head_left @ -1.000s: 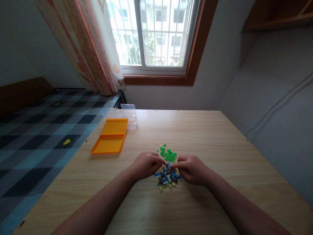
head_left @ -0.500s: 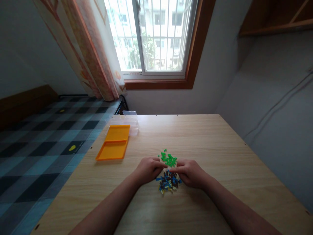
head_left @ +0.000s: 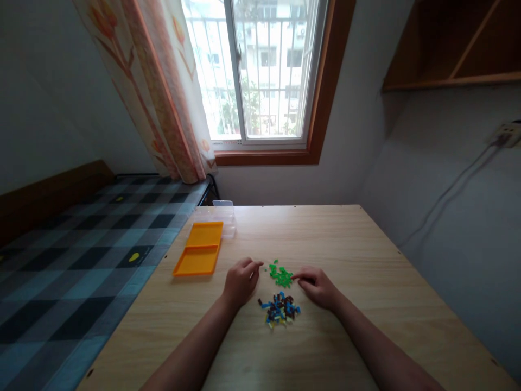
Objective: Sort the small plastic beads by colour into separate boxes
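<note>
A small heap of bright green toy building bricks (head_left: 282, 277) lies on the wooden table between my hands. Closer to me is a mixed heap of blue, dark brown and pale yellow bricks (head_left: 280, 309). My left hand (head_left: 241, 281) rests left of the green heap, its index finger stretched out toward a stray green piece and the other fingers curled. On the other side, my right hand (head_left: 318, 287) has its index fingertip at the right edge of the green bricks, with its other fingers bent. Neither hand shows a brick held in it.
An orange two-part tray (head_left: 197, 260) lies open at the table's left, overlapping a clear plastic case (head_left: 228, 217) behind it. A bed with a checked cover (head_left: 101, 260) stands left of the table (head_left: 350, 244). A wall shelf (head_left: 456, 81) hangs at the upper right.
My hands have drawn apart from between the two heaps, the left one leftward and the right one to the green heap's right edge. The view has tilted up slightly.
</note>
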A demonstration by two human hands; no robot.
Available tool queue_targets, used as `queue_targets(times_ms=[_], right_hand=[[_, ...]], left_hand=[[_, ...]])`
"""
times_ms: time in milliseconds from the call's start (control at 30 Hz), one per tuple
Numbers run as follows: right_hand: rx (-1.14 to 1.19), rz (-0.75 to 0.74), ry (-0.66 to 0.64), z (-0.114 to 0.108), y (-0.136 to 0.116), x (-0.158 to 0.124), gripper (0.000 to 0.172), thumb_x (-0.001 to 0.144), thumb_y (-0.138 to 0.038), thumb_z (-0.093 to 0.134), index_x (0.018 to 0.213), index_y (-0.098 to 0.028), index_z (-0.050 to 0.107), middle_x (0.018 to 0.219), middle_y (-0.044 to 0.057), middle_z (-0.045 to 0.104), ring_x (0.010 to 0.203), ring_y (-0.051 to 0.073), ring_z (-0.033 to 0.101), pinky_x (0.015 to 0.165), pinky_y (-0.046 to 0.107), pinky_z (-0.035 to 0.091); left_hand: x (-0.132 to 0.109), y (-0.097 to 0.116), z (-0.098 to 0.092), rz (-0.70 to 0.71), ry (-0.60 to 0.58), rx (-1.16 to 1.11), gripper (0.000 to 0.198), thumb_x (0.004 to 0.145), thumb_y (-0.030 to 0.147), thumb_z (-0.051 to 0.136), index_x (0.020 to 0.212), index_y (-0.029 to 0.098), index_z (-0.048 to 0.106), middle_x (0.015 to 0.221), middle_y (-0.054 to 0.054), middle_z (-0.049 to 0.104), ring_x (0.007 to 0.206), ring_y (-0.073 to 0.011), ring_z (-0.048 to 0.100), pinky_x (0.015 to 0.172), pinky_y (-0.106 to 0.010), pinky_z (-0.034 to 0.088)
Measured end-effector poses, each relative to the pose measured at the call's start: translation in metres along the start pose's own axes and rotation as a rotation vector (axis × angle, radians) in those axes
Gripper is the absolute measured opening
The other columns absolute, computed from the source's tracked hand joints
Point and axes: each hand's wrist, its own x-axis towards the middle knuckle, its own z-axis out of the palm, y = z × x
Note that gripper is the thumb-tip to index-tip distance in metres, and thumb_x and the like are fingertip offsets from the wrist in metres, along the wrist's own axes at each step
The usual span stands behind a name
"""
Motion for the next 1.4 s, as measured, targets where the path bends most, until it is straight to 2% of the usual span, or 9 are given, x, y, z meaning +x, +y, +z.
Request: queue_targets(times_ms=[100,200,400,567,800,967,1100,1267,1400], right_hand=[[0.074,0.064,-0.004,-0.002,0.003,0.001,0.026,0.085,-0.028,0.06,0.097,-0.02,0.082,0.079,0.006,0.071,0.073,0.018,0.058,0.068,0.029,0.043],[0.201,0.132,0.024,-0.006,0.008,0.002,0.027,0.082,-0.033,0.064,0.095,-0.019,0.083,0.083,0.006,0.072,0.08,0.021,0.059,0.073,0.03,0.045],[0.601,0.391,0.101,-0.01,0.018,0.002,0.039,0.075,-0.044,0.073,0.102,-0.016,0.079,0.06,-0.003,0.048,0.053,0.01,0.035,0.05,0.023,0.025],[0.615,0.378,0.122,-0.007,0.021,0.003,0.042,0.074,-0.045,0.073,0.101,-0.014,0.078,0.059,-0.004,0.044,0.053,0.009,0.034,0.049,0.023,0.024],[0.507,0.335,0.14,-0.005,0.022,0.001,0.039,0.079,-0.044,0.067,0.101,-0.014,0.078,0.056,-0.005,0.045,0.051,0.01,0.036,0.049,0.023,0.027],[0.372,0.256,0.139,-0.007,0.009,0.002,0.027,0.075,-0.037,0.071,0.091,-0.018,0.082,0.079,0.006,0.07,0.076,0.02,0.06,0.071,0.03,0.048],[0.31,0.207,0.129,-0.006,0.0,0.001,0.023,0.075,-0.034,0.07,0.088,-0.02,0.083,0.091,0.009,0.075,0.09,0.025,0.065,0.084,0.037,0.05],[0.254,0.119,0.104,0.002,-0.005,-0.006,0.033,0.088,-0.038,0.065,0.114,-0.021,0.078,0.093,0.008,0.072,0.081,0.02,0.064,0.076,0.033,0.054],[0.367,0.023,0.222,0.006,-0.02,-0.009,0.06,0.099,-0.048,0.055,0.156,-0.03,0.043,0.119,0.01,0.065,0.082,0.017,0.065,0.064,0.028,0.056]], left_hand=[[-0.007,-0.019,-0.018,0.032,0.116,0.128,0.027,0.094,0.017,0.051,0.108,0.022,0.074,0.091,-0.008,0.069,0.091,-0.0227,0.064,0.083,-0.035,0.054],[-0.021,-0.051,-0.043,-0.081,0.16,0.284,0.031,0.09,0.016,0.051,0.111,0.021,0.074,0.105,-0.011,0.068,0.102,-0.027,0.062,0.093,-0.041,0.053],[-0.051,-0.115,-0.078,-0.237,0.002,0.423,0.043,0.082,0.015,0.051,0.12,0.014,0.07,0.129,-0.016,0.064,0.123,-0.032,0.057,0.112,-0.047,0.045],[-0.058,-0.131,-0.087,-0.26,-0.144,0.357,0.037,0.088,0.021,0.046,0.113,0.015,0.073,0.119,-0.015,0.071,0.113,-0.0309,0.064,0.104,-0.045,0.049],[-0.054,-0.126,-0.104,-0.243,-0.268,0.281,0.035,0.097,0.031,0.04,0.096,0.022,0.074,0.1,-0.009,0.073,0.093,-0.027,0.069,0.078,-0.036,0.052],[-0.068,-0.127,-0.11,-0.19,-0.188,0.262,0.034,0.098,0.035,0.044,0.093,0.024,0.076,0.099,-0.007,0.074,0.092,-0.0255,0.069,0.081,-0.034,0.052],[-0.08,-0.118,-0.121,-0.098,-0.074,0.301,0.033,0.097,0.027,0.044,0.103,0.021,0.076,0.104,-0.009,0.074,0.094,-0.0249,0.07,0.085,-0.035,0.054],[-0.062,-0.069,-0.138,0.119,0.015,0.33,0.034,0.097,0.014,0.043,0.109,0.02,0.074,0.101,-0.009,0.074,0.092,-0.0231,0.069,0.084,-0.035,0.055],[-0.022,-0.004,-0.134,0.249,-0.006,0.276,0.031,0.097,0.009,0.047,0.112,0.02,0.071,0.098,-0.008,0.071,0.089,-0.021,0.065,0.08,-0.033,0.054]])
